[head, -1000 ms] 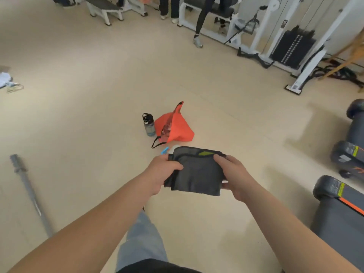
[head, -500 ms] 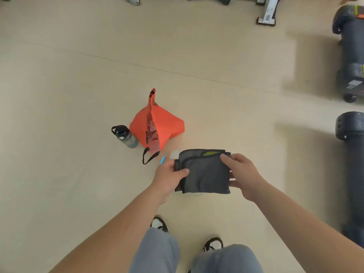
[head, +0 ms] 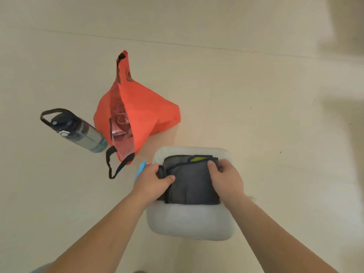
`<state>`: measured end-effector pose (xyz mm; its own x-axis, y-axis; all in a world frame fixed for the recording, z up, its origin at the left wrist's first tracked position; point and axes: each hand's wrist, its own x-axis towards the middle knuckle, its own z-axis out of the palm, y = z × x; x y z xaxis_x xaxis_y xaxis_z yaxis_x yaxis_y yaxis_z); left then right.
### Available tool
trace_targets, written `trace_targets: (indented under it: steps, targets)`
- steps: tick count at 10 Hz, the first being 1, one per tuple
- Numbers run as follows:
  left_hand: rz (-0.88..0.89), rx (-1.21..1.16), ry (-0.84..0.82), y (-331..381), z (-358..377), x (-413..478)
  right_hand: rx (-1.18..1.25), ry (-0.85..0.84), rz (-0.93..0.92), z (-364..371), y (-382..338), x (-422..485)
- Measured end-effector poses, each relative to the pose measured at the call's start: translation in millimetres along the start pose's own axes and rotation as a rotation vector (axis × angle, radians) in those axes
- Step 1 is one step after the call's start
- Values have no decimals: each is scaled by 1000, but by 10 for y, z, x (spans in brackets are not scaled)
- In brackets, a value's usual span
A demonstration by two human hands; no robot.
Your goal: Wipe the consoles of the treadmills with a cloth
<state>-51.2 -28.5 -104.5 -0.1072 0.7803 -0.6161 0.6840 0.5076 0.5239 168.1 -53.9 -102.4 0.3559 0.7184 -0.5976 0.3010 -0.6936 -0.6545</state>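
Gripping a folded dark grey cloth (head: 194,184) by its two side edges, the left hand (head: 152,183) and right hand (head: 226,182) curl fingers and thumb round the fabric, over a pale grey rounded pad (head: 189,221). Beyond the left hand, an orange fabric bag with black straps (head: 141,113) slumps on the beige floor (head: 256,95), with a clear dark-lidded water bottle (head: 78,131) just beside it

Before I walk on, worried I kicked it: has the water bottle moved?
No. The water bottle still stands beside the orange bag, same side; only the view tilted.
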Motion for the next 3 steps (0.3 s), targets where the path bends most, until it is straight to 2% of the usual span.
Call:
trace_targets:
  steps: [1,2,3]
  targets:
    - [29,28,-53,-46,-17,86,67,16,-6,-24,75,145]
    - [71,156,-64,38,-66,-22,71,-69,6,-91,20,133]
    - [197,375,69,193,-117,-121,-136,-42,-40,-240,-198,3]
